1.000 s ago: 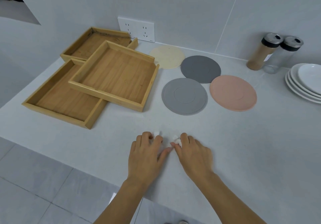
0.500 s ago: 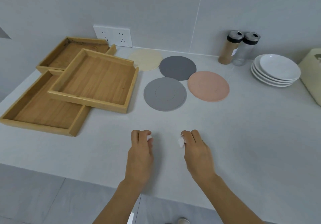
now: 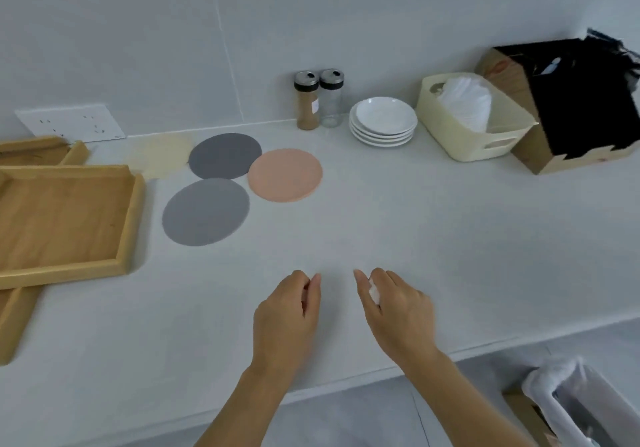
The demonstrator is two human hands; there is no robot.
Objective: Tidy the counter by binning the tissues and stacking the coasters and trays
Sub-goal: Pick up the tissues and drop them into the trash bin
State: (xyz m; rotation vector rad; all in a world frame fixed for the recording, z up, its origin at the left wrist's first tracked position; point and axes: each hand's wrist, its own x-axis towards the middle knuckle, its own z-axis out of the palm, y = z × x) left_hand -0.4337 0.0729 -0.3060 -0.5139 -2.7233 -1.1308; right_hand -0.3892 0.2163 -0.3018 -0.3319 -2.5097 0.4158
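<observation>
Both hands have drawn apart, right hand [image 3: 398, 311] pinching a tissue [image 3: 374, 293], left hand's [image 3: 287, 311] grip unclear; coasters [image 3: 206, 211], trays [image 3: 65, 218] unstacked.

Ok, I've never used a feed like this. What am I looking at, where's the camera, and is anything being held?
There is no machine: these are a person's two bare hands, seen from a wide-angle camera on their head that looks down at a pale grey counter. The right hand pinches a small white crumpled tissue. The left hand is curled shut, and what its grip holds is hidden.

On the counter lie light wooden trays, overlapping, and four round flat coasters, unstacked: cream, dark grey, lighter grey and pink. Behind stand two shaker jars, stacked white dishes and a cream basket. A lined white bin stands on the floor, lower right.
</observation>
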